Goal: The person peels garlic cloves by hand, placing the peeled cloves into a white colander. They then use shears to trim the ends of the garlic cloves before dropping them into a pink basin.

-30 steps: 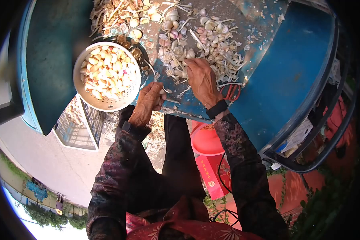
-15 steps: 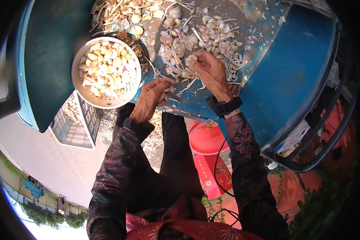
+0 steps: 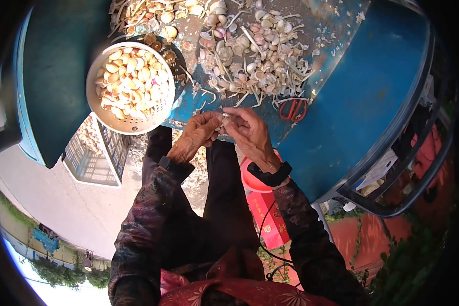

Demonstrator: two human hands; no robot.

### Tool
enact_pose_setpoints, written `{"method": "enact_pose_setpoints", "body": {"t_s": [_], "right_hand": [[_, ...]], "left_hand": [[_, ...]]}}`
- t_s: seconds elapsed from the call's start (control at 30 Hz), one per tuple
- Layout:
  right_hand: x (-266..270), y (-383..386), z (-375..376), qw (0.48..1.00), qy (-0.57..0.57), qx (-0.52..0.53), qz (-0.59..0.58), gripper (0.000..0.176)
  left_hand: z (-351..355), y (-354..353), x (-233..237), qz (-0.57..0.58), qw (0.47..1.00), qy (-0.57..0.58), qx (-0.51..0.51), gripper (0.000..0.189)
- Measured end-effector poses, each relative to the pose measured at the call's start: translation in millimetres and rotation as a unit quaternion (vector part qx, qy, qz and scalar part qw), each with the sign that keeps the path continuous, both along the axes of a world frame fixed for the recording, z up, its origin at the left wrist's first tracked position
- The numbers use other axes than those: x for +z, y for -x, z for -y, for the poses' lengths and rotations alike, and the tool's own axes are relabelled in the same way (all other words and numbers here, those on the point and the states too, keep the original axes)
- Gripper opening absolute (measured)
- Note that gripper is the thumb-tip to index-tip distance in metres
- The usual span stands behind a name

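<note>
Left hand and right hand are pinching a small garlic piece at the near edge of the desk — light, opposed fingertip pressure should be sparing its flesh.

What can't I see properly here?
In the head view:
Small pale piece: mostly covered by the left hand and right hand.
Red basin: partly behind the right hand and wristband.
Red box: writing too small to read.
Upper-left peelings: cut off by the top edge.
</note>
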State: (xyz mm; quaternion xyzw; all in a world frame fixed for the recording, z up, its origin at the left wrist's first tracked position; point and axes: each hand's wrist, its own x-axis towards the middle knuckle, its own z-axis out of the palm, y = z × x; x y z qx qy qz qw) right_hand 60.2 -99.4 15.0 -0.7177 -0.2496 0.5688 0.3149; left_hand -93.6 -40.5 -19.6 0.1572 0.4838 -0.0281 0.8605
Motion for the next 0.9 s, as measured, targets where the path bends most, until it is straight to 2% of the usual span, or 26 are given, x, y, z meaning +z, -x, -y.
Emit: {"method": "enact_pose_setpoints", "body": {"t_s": [0.07,0.13,0.17,0.2,0.23,0.3,0.33,0.37,0.4,0.43,0.5,0.57,0.7,0.77,0.8,0.83,0.9], "right_hand": [[-5.3,-1.0,1.6,1.0,0.008,-0.003,-0.024,0.018],[-20.9,-1.1,4.2,0.992,-0.044,0.065,0.096,0.014],[-27.5,-4.7,5.1,0.992,-0.044,0.064,0.097,0.014],[-29.5,-8.1,0.2,0.996,0.08,0.006,0.042,0.014],[-29.4,-9.4,-2.0,0.978,0.201,-0.052,-0.015,0.015],[-34.8,-13.6,-1.1,0.984,0.17,-0.043,0.003,0.015],[-39.3,-14.1,2.1,0.99,0.059,0.026,0.122,0.016],[-40.9,-15.2,9.7,0.966,-0.048,0.093,0.237,0.018],[-44.0,-18.5,9.1,0.954,-0.086,0.111,0.266,0.017],[-51.2,-20.8,2.9,0.953,-0.091,0.11,0.266,0.017],[-62.9,-19.1,-3.4,0.89,-0.051,0.218,0.398,0.018],[-71.9,-22.6,-8.6,0.893,-0.073,0.218,0.387,0.019],[-63.6,-27.8,-7.3,0.878,-0.102,0.248,0.398,0.018],[-53.5,-24.3,-4.0,0.936,-0.069,0.165,0.303,0.012],[-53.9,-24.3,2.0,0.949,-0.058,0.13,0.28,0.015],[-41.4,-22.2,0.2,0.95,-0.057,0.13,0.277,0.015],[-14.1,-20.7,-0.1,0.984,0.013,0.037,0.174,0.02]], "left_hand": [[3.0,-2.1,0.9,-0.001,1.0,-0.003,-0.019,0.03],[2.5,-4.0,5.2,-0.001,0.999,-0.007,-0.039,0.03],[1.8,-5.0,8.0,-0.005,0.999,-0.015,-0.048,0.03],[1.8,-6.1,10.5,-0.009,0.998,-0.024,-0.057,0.03],[3.2,-6.8,13.7,-0.008,0.998,-0.024,-0.057,0.03],[0.6,-7.4,15.6,-0.01,1.0,-0.002,-0.013,0.032],[-1.8,-4.5,12.3,-0.016,1.0,-0.002,0.004,0.029],[-1.9,0.4,9.8,-0.021,1.0,0.003,0.019,0.026],[-5.0,4.7,9.0,-0.014,1.0,0.007,0.023,0.025],[-7.9,6.2,8.4,-0.014,1.0,0.003,0.023,0.025],[-7.3,14.0,13.4,0.006,0.999,-0.013,0.038,0.025],[-10.4,18.5,10.4,-0.01,0.999,-0.028,0.013,0.025],[-9.4,16.7,1.2,0.049,0.997,-0.042,0.036,0.038],[-9.2,12.2,-0.7,0.044,0.994,-0.036,0.091,0.04],[-10.1,13.6,-5.7,0.065,0.99,0.018,0.124,0.04],[-10.5,12.9,-6.9,0.062,0.99,0.019,0.124,0.04],[-9.2,8.0,-10.2,0.073,0.979,0.053,0.181,0.038]]}}
